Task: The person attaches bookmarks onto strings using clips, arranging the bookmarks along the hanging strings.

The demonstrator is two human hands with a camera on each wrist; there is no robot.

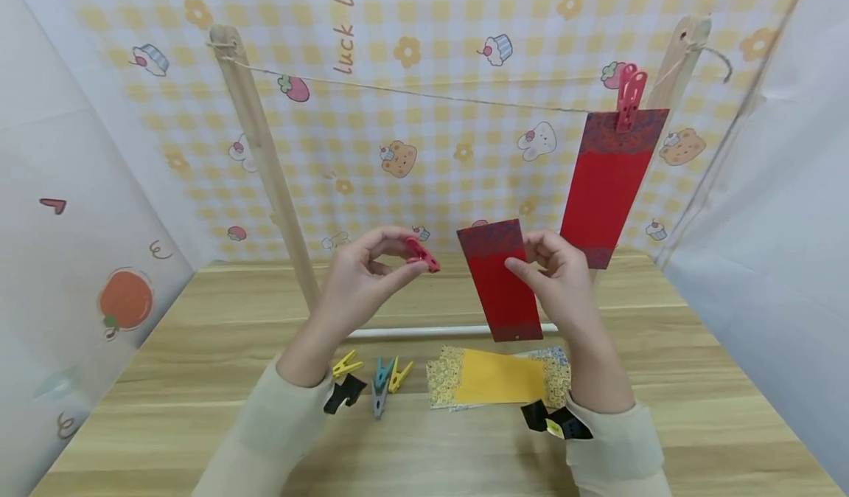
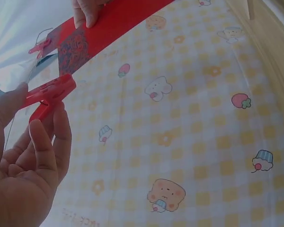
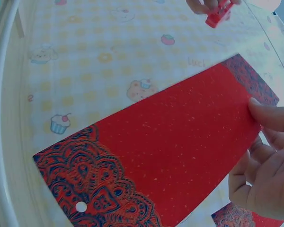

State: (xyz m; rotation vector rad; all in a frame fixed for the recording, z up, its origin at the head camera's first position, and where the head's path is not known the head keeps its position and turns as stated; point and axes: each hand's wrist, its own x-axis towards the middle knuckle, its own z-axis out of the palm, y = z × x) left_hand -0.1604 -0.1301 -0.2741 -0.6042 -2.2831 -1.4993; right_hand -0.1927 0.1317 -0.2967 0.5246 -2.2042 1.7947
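Fingers of the left hand (image 1: 361, 279) pinched a red clothespin (image 1: 421, 255) between thumb and fingertips, holding it up above the middle of the bench (image 1: 199, 379). Just beside it, the right hand (image 1: 557, 279) gripped a red paper strip (image 1: 499, 279) by its right edge, thumb in front and curled fingers behind; the strip hung upright in the air, dark patterned bands at its top and bottom, a small hole near the lower end. Clothespin and strip were near each other but apart. Below the hands, toward the near edge of the bench, lay a yellow paper strip (image 1: 497, 377) on top of other patterned sheets, with a small cluster of loose clothespins (image 1: 374, 379) to its left. Behind, a string (image 1: 431, 95) ran between two wooden posts, and a second red strip (image 1: 606, 183) hung from it near the right post under a pink clothespin (image 1: 629, 95).
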